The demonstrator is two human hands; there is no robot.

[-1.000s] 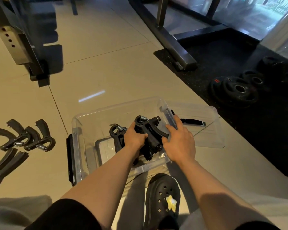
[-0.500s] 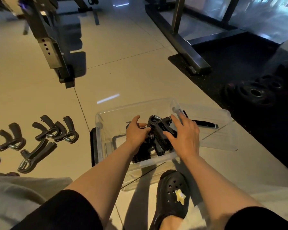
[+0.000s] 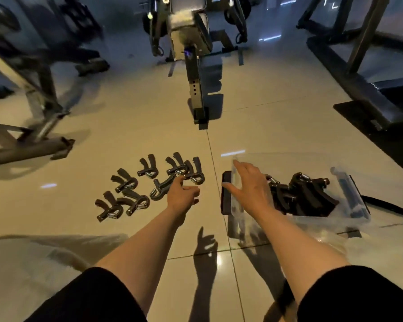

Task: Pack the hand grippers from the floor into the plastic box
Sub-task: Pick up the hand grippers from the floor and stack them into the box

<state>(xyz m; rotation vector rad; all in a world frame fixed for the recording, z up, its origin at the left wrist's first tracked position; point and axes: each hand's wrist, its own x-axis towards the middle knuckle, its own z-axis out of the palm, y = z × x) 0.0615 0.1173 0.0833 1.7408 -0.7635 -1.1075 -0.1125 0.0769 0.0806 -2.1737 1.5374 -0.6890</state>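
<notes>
Now, relaxed left hand [image 3: 181, 196] over black hooked hand grippers [image 3: 149, 184], spread right hand [image 3: 249, 189] above clear plastic box [image 3: 349, 219]

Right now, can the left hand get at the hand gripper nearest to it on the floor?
Probably yes. The left hand is open just beside the nearest hand gripper, fingertips almost touching it, and nothing lies between them on the floor.

black short sleeves [image 3: 98, 296], bare forearms, no rings or watch visible
</notes>
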